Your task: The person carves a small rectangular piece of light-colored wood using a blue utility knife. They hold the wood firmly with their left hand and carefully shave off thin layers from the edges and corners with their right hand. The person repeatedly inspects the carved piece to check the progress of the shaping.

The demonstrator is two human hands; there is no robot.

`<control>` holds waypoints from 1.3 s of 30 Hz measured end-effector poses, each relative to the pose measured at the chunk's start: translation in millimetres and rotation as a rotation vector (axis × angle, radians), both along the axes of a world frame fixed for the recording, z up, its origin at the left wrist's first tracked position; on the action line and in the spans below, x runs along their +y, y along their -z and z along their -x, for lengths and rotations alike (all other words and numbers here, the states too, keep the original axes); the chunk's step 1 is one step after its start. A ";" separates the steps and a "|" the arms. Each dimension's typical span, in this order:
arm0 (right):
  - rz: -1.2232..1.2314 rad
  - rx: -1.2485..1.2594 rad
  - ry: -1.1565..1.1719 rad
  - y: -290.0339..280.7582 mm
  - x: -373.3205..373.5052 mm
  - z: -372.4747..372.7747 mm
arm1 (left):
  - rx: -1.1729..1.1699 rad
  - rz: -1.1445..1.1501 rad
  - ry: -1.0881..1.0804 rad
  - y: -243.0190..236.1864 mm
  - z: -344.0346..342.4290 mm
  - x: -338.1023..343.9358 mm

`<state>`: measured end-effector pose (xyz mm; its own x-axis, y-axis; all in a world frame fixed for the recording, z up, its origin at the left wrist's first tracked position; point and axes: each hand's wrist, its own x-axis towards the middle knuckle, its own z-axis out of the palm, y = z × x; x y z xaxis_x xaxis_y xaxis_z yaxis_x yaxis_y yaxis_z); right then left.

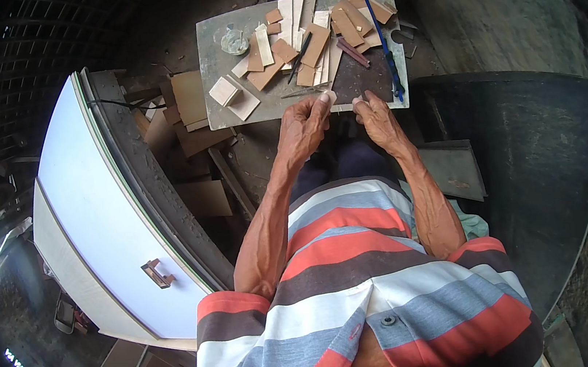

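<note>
Both my hands are at the near edge of a small work table (213, 61). My left hand (305, 123) is closed, thumb pressed to the fingers around a small pale piece (331, 96); its kind I cannot make out. Just to the right, my right hand (379, 123) is closed in a pinch, and whatever lies between its fingertips is too small to name. A dark brown sheet (362, 81) lies flat beyond the hands. Close to my left fingertips is a thin pointed metal tool (303, 93).
Brown and pale wood pieces (317, 41) pile across the table, with a glass jar (234, 42), a small wooden block (225, 91), a maroon piece (353, 53) and a long blue tool (382, 40). A white panel (123, 226) stands left, a dark panel (519, 163) right.
</note>
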<state>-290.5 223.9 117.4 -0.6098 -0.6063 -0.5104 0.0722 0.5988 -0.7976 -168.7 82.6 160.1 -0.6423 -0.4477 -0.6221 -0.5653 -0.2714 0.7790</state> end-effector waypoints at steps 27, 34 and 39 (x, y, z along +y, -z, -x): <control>0.050 0.598 -0.176 3.3 -33.9 9.4 | 0.139 -0.689 -0.386 5.1 26.8 15.1; -0.132 0.725 -0.195 10.4 -38.5 15.4 | 0.107 -0.717 -0.492 -5.5 35.7 23.4; -0.455 0.631 0.115 51.6 -5.9 40.9 | 0.134 -0.752 -0.318 -40.8 30.4 27.1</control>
